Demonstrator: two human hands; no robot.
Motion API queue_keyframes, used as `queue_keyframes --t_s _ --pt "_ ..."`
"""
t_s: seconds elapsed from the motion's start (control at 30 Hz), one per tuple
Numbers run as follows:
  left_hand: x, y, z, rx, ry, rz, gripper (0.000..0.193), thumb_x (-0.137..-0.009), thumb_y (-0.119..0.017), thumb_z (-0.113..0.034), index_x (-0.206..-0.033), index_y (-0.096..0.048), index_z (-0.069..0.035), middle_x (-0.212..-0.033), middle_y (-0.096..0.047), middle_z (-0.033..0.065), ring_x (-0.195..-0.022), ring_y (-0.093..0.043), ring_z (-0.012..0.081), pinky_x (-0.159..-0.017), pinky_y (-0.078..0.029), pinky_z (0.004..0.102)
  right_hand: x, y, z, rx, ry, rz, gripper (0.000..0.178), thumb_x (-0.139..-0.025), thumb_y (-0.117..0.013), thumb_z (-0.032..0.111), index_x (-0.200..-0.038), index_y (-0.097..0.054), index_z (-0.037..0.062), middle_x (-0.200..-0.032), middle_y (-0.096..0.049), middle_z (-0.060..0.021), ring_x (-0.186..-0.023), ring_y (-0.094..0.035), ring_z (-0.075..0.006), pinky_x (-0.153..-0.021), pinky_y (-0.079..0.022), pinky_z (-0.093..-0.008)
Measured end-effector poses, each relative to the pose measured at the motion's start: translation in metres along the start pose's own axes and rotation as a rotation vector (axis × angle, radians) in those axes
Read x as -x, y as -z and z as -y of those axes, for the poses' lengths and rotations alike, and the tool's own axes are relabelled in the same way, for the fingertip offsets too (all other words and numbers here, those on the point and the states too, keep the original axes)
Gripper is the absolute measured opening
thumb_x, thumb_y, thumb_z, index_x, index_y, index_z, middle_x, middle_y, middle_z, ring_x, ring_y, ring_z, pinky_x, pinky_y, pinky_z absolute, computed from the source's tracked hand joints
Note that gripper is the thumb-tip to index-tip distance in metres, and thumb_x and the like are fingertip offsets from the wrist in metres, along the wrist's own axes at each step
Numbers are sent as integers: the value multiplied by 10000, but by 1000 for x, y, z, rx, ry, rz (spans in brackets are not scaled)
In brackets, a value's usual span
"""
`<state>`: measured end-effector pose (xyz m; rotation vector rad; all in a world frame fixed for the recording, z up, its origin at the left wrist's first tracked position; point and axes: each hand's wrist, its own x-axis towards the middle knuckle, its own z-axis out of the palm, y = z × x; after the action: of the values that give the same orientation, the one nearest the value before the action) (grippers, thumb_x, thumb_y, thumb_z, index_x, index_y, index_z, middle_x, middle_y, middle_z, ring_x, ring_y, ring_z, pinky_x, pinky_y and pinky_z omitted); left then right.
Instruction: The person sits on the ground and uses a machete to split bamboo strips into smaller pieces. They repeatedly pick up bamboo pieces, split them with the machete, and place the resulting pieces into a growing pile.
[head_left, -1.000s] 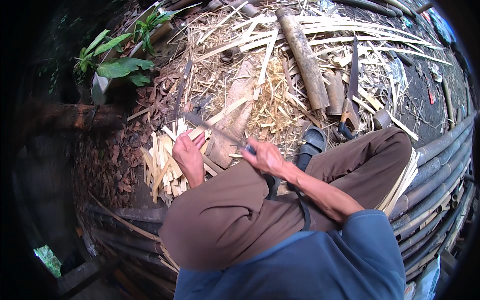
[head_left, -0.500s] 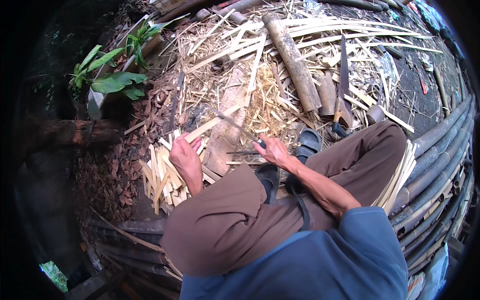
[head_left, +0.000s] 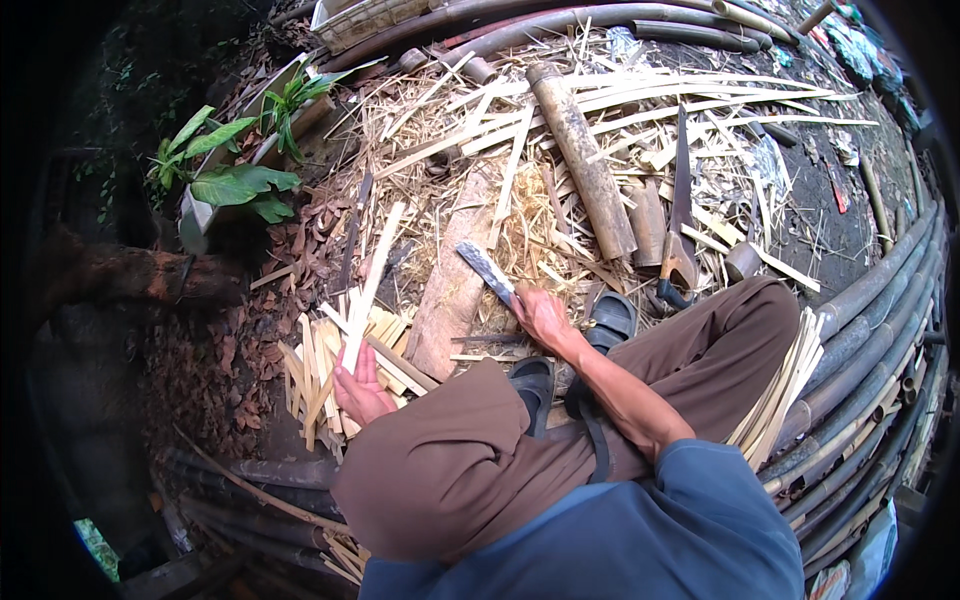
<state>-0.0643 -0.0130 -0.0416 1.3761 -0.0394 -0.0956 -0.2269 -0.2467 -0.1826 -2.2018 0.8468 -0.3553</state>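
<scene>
Swung since the last head frame: pale strip point(head_left: 373, 282), now upright in view, off the knife point(head_left: 485, 270). Left hand point(head_left: 362, 392) grips its lower end beside the strip pile point(head_left: 312, 372); right hand point(head_left: 545, 318) clenched on knife handle, blade over plank point(head_left: 445, 290).

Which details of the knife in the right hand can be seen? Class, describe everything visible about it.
The knife has a broad, fairly straight blade, mottled in pale and darker grey, metal by its look, with a blunt-looking end. Its handle is mostly hidden inside the right hand, which is closed around it. The blade slants forward and to the left, overlapping the wooden board in the view; whether they touch cannot be told.
</scene>
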Motion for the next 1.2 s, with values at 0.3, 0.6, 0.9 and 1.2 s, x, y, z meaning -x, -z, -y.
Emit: queue_keyframes --t_s 0.3,0.6,0.9,1.2 --pt "22 8 99 -108 217 53 402 -1063 -439 -226 -1364 -438 40 -1401 -492 233 -1316 -494 337 -1118 -396 447 -109 -26 3 -31 -126 0 276 -932 -524 232 -1082 -701 82 -906 -670 -217 -833 -659 -409 -757 -527 -497" --pt "16 -13 109 -643 -41 319 305 -1006 -522 -137 -1235 -585 54 -1231 -627 192 -1098 -619 263 -936 -508 363 -75 10 33 -452 -29 -78 244 -953 -583 191 -981 -688 -28 -930 -679 -200 -802 -658 -286 -717 -522 -389" --pt "-14 -101 149 -189 671 769 358 -1028 -550 -280 -1212 -580 25 -941 -690 117 -785 -674 167 -708 -573 293 48 -11 51 -515 17 70 178 -952 -663 179 -1015 -657 12 -855 -659 -92 -770 -643 -157 -676 -522 -308" --pt "-9 -42 73 -220 788 694 381 -1007 -474 -82 -1370 -408 10 -848 -647 105 -605 -549 96 -509 -462 217 58 -20 -42 268 -72 379 987 -828 -736 306 -1577 -127 100 -1129 -499 -280 -963 -585 -481 -816 -509 -533"
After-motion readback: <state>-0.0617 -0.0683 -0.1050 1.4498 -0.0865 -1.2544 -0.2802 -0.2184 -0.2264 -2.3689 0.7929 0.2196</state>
